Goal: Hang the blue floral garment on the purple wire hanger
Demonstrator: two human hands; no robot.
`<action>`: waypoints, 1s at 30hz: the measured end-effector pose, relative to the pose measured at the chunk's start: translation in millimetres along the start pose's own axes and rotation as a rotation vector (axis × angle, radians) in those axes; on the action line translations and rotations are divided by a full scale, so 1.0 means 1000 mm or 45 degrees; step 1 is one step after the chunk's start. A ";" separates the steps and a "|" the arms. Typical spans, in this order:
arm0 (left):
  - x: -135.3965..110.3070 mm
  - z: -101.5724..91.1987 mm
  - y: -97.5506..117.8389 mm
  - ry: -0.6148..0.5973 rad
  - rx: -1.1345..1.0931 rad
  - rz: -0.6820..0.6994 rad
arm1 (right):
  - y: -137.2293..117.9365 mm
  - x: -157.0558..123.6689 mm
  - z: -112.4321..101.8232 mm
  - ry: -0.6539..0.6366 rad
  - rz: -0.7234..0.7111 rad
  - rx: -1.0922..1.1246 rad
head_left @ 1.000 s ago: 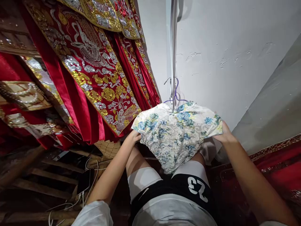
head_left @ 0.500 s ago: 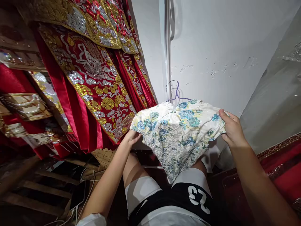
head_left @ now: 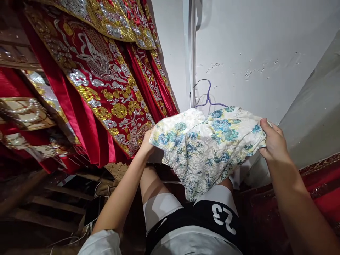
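Note:
A white short-sleeved blouse (head_left: 205, 148) with blue and yellow flowers is spread out above my knees, its lower part bunched to a point. Inside it is a purple hanger (head_left: 208, 96), whose hook and upper arms show above the neckline. My left hand (head_left: 149, 143) is at the sleeve on the left, the fingers mostly hidden behind the cloth. The sleeve on the right is pinched in my right hand (head_left: 275, 141), thumb on top.
Red costumes (head_left: 106, 81) with gold and silver sequin embroidery hang at the left. Behind the hanger runs a vertical pipe (head_left: 190, 46) along the white wall (head_left: 252, 42). A slatted wooden rack (head_left: 61, 193) and cables (head_left: 79, 239) lie low at the left. Red fabric (head_left: 316, 191) is at the lower right.
The blouse and hanger have shifted right and tilted a little, with more of the hanger showing. My right hand has moved right with its sleeve; my left hand has risen slightly.

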State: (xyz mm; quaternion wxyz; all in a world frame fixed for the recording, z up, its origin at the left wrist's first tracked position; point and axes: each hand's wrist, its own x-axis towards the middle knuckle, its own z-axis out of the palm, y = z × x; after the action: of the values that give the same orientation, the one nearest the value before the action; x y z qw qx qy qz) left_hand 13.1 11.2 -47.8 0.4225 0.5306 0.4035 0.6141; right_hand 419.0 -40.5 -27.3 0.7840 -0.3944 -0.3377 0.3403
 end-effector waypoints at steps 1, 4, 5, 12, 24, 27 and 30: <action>0.001 0.000 0.004 0.063 0.048 0.073 | -0.002 0.001 0.000 0.039 -0.023 0.006; -0.006 0.004 0.024 0.194 0.103 0.263 | -0.012 -0.011 -0.003 0.225 -0.193 0.002; -0.012 0.008 0.033 0.199 0.134 0.344 | -0.016 -0.020 -0.006 0.270 -0.273 -0.031; -0.062 0.063 0.067 -0.221 0.637 0.684 | -0.036 -0.143 0.001 -0.539 -0.719 -0.746; -0.072 0.056 0.063 -0.665 0.112 0.484 | 0.099 -0.120 0.071 -1.270 -0.979 -1.161; -0.080 0.067 0.071 -0.724 -0.076 0.512 | 0.125 -0.113 0.098 -0.948 -1.258 -1.086; -0.088 0.070 0.078 -0.744 -0.291 0.532 | 0.112 -0.105 0.115 -0.653 -1.436 -0.763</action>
State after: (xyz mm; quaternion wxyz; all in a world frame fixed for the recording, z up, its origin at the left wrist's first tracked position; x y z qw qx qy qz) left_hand 82.3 -93.1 6.0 0.4419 0.7038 0.0780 0.5507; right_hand 240.9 -28.2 -97.1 0.5937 -0.2651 -0.7458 -0.1451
